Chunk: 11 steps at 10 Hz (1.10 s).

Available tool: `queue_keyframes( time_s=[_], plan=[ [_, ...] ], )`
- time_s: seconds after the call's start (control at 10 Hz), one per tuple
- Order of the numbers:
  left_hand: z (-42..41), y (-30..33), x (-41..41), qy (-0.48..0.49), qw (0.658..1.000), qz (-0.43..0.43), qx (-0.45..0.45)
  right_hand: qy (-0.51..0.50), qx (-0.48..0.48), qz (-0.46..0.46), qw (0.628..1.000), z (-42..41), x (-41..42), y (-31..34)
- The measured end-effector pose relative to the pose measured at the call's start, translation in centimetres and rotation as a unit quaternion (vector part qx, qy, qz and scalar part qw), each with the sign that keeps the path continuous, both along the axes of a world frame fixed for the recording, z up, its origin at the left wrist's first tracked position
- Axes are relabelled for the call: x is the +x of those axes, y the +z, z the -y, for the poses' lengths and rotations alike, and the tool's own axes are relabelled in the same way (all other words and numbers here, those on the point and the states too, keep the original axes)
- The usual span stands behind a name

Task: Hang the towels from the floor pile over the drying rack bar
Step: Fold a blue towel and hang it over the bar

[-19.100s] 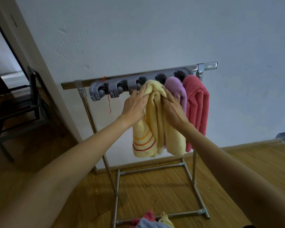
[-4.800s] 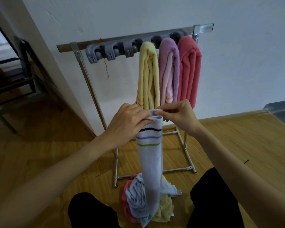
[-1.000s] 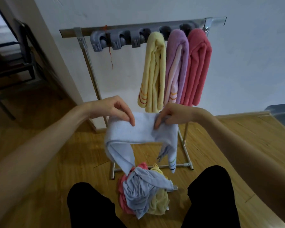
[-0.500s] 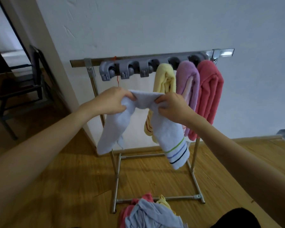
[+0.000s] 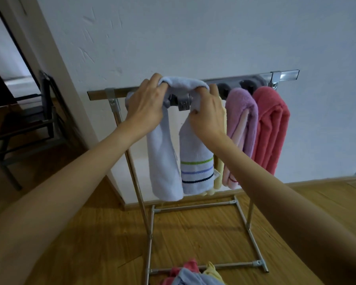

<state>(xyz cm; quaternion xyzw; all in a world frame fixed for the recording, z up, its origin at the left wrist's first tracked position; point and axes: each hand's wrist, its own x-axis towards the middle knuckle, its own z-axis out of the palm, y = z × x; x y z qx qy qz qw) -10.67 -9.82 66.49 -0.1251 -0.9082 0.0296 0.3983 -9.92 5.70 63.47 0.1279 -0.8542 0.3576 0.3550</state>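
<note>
Observed: my left hand [image 5: 147, 103] grips the left part of the pale blue towel [image 5: 174, 161], fingers curled over its fold at the top of the drying rack bar [image 5: 284, 74]. My right hand [image 5: 207, 116] pinches the right part of the same towel, fingers bent around the cloth just below the bar. Both hands are closed on this towel; neither is spread.

The pale blue towel is draped over the bar and over the grey clip strip [image 5: 180, 102] mounted along it. Two lengths hang down the near side: a plain one on the left, and one on the right with green, blue and dark stripes near its lower edge.

To the right, largely hidden behind my right arm, a yellow towel [image 5: 219, 171] hangs from the bar. Next right is a purple towel [image 5: 242, 118], then a red towel [image 5: 272, 128] at the right end, just beside the rack's right upright. The three touch or nearly touch one another.

The floor pile [image 5: 193, 274] lies at the near foot of the rack, on the wooden floor [image 5: 203, 239]; red, blue and yellow cloth shows there, cut by the lower edge.

At far left stands a dark chair [image 5: 27, 124], beside a doorway. A pale wall [image 5: 193, 38] is behind the rack.
</note>
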Motion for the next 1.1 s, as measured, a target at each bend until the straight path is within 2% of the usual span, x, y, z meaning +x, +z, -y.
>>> queue_keyframes(
  time_s=[0.1, 0.2, 0.4, 0.5, 0.6, 0.9, 1.0, 1.1],
  plan=[
    [-0.5, -0.2, -1.2, 0.011, 1.0, -0.005, -0.008, -0.028, -0.008, -0.017, 0.999, 0.7, -0.6, -0.2],
    [-1.2, -0.2, -1.4, 0.012, 1.0, 0.027, -0.004, -0.035, -0.02, -0.022, 0.999, 1.4, -2.0, -1.2],
    [-1.3, -3.3, -2.1, -0.011, 0.996, 0.087, 0.003, 0.004, 0.008, -0.045, 0.999, 2.1, -3.7, -4.5],
    [-1.0, -5.8, -3.5, -0.021, 0.999, 0.042, -0.003, 0.033, 0.016, -0.032, 0.999, 1.9, -4.2, -6.6],
    [-1.1, -7.2, -3.5, -0.019, 0.998, 0.051, -0.02, 0.063, 0.02, -0.001, 0.998, 1.5, -4.1, -8.5],
    [-1.0, -10.1, -2.1, -0.063, 0.998, 0.027, 0.006, 0.121, 0.018, -0.018, 0.992, 0.2, -4.1, -11.3],
    [-0.9, -10.9, -2.0, -0.1, 0.994, 0.016, 0.044, 0.145, 0.01, -0.015, 0.989, -0.3, -4.4, -11.9],
    [-0.8, -12.3, -1.0, -0.189, 0.974, 0.023, 0.124, 0.139, -0.007, -0.018, 0.99, -1.1, -4.2, -12.7]
  ],
)
